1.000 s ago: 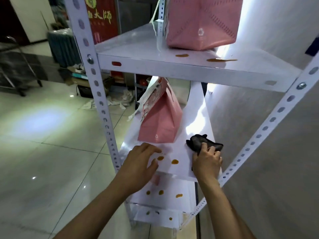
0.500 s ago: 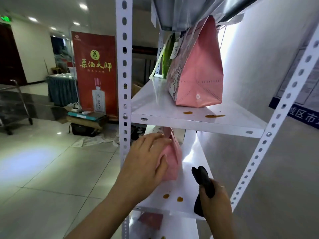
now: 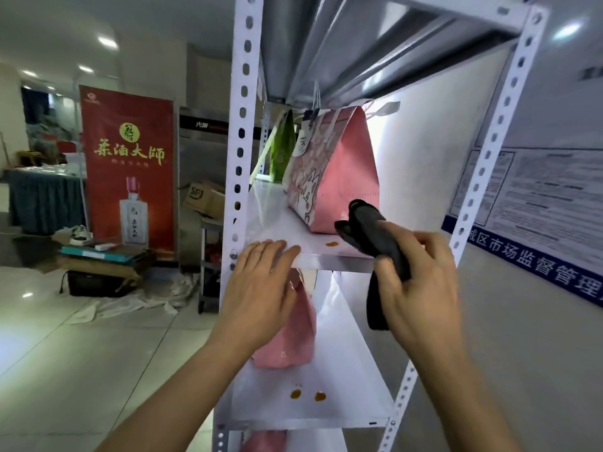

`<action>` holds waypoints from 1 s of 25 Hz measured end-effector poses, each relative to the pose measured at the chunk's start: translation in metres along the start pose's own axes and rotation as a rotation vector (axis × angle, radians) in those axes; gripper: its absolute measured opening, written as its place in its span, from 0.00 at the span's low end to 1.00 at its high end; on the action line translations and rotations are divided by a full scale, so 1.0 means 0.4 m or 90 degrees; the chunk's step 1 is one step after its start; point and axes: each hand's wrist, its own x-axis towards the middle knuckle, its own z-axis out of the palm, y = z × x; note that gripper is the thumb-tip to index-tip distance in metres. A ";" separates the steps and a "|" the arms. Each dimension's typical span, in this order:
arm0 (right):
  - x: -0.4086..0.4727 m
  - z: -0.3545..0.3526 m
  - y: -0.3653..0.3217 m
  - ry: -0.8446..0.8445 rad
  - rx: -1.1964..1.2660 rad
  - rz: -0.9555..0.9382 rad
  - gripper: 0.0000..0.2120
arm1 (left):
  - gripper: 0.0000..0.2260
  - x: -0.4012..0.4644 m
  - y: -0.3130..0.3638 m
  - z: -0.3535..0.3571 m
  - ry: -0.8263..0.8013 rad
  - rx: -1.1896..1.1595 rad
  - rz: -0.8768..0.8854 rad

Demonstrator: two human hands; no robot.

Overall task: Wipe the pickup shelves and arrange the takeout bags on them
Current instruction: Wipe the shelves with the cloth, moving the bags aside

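Two shelves of the white metal rack point(image 3: 243, 132) sit in front of you, and both carry brown stains. Your left hand point(image 3: 261, 288) lies flat at about 9 o'clock in the view, its fingers point(image 3: 277, 252) straight and together, resting on the front edge of the upper shelf point(image 3: 326, 262) just beside the perforated left post; it holds nothing. Your right hand point(image 3: 421, 285) is at 3 o'clock, fingers curled round a dark cloth point(image 3: 372, 233), whose bunched end sticks up over the shelf's front right part while the other end hangs below your palm.

On that upper shelf a pink takeout bag with a cartoon cat point(image 3: 339, 177) stands upright at 12 o'clock from your hands, and a green bag point(image 3: 282, 148) stands behind it, further along the shelf. A brown stain point(image 3: 332, 244) lies on the shelf between the pink bag and the cloth, just beside the cloth's end; you cannot tell whether cloth and shelf touch.

On the lower shelf point(image 3: 355, 380) a second pink bag point(image 3: 293, 334) stands partly hidden behind your left hand, with two brown spots point(image 3: 306, 395) at 6 o'clock from it near the front edge. Another pink shape shows below that shelf.

At 9 o'clock, well apart from the rack, a red banner point(image 3: 127, 164) stands on the tiled floor.
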 end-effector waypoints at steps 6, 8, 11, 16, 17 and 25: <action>0.175 0.150 -0.027 -0.268 -0.263 -0.249 0.20 | 0.22 0.001 -0.011 -0.001 0.016 -0.048 0.008; 0.171 0.177 0.004 -0.313 -0.246 -0.228 0.21 | 0.23 0.000 -0.012 0.002 0.018 -0.057 0.006; 0.170 0.193 0.019 -0.321 -0.140 -0.177 0.25 | 0.23 0.000 -0.010 0.015 0.040 -0.077 0.003; 0.181 0.185 0.065 -0.339 -0.079 -0.125 0.18 | 0.22 -0.006 -0.018 0.034 0.069 -0.069 0.018; 0.182 0.173 0.092 -0.320 -0.085 -0.112 0.18 | 0.23 -0.006 -0.020 0.036 0.072 -0.069 0.021; 0.211 0.093 0.253 -0.221 -0.175 0.016 0.15 | 0.23 -0.001 -0.009 0.061 0.111 -0.092 -0.004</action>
